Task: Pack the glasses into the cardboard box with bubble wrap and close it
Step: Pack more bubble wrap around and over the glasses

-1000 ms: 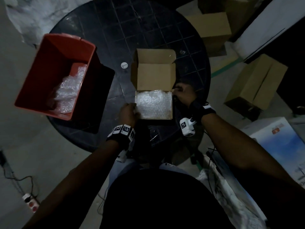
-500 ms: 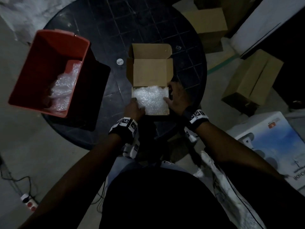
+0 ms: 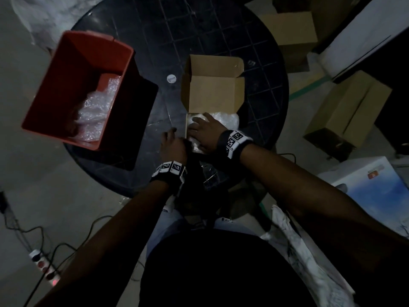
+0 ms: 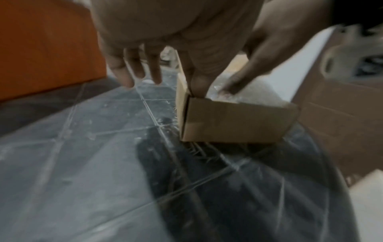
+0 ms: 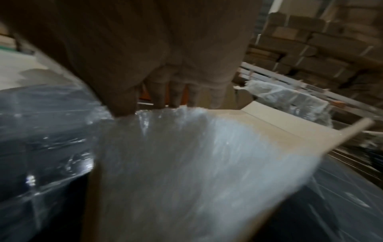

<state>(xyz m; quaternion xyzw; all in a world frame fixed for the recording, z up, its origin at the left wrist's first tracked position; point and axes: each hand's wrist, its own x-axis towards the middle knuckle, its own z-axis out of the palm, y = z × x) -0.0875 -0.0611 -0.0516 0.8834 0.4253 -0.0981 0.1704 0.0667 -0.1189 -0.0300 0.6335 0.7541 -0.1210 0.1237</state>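
Observation:
The open cardboard box (image 3: 212, 94) stands on the black round table (image 3: 221, 29) with its lid upright at the far side. White bubble wrap (image 3: 228, 120) fills it to the rim; no glasses show. My right hand (image 3: 203, 131) lies flat on the wrap, fingers straight and pointing left. In the right wrist view the right hand (image 5: 165, 65) covers the far part of the bubble wrap (image 5: 186, 163). My left hand (image 3: 172, 140) is at the box's near left corner. In the left wrist view the left hand (image 4: 186, 49) has straight fingers, one tip at the corner of the box (image 4: 234, 121).
A red bin (image 3: 73, 85) with more bubble wrap stands at the table's left edge. A small white cap (image 3: 171, 78) lies between bin and box. Brown cartons (image 3: 347, 111) and a white and blue carton (image 3: 376, 189) sit on the floor to the right.
My right hand has moved from the box's right side onto the top of the bubble wrap. My left hand has stayed at the near left corner.

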